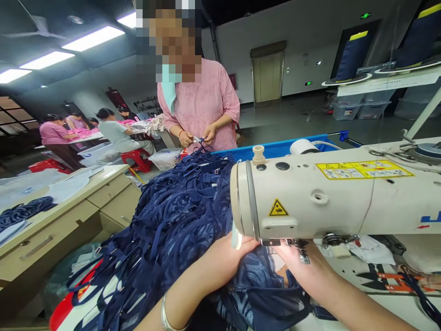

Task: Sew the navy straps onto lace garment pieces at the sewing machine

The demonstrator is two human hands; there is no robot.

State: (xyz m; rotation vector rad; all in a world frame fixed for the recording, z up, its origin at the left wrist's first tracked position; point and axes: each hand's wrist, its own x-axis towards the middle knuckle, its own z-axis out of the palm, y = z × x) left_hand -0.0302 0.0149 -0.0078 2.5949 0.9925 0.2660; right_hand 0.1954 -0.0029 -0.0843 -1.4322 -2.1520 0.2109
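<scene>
A cream sewing machine point(330, 197) fills the right half of the head view. Both my hands reach under its head. My left hand point(223, 257) lies on dark blue lace fabric point(255, 289), with its fingertips hidden behind the machine's end. My right hand point(296, 262) presses the same fabric close to the needle and presser foot point(302, 250); its fingers are partly hidden. A big heap of dark blue strappy garments point(172, 220) is piled to the left of the machine.
A person in a pink top point(203, 105) stands across the pile, handling a strap. A blue bin point(285, 147) sits behind the machine. A beige desk with drawers point(69, 216) is at left. Other people sit at a far table point(89, 133).
</scene>
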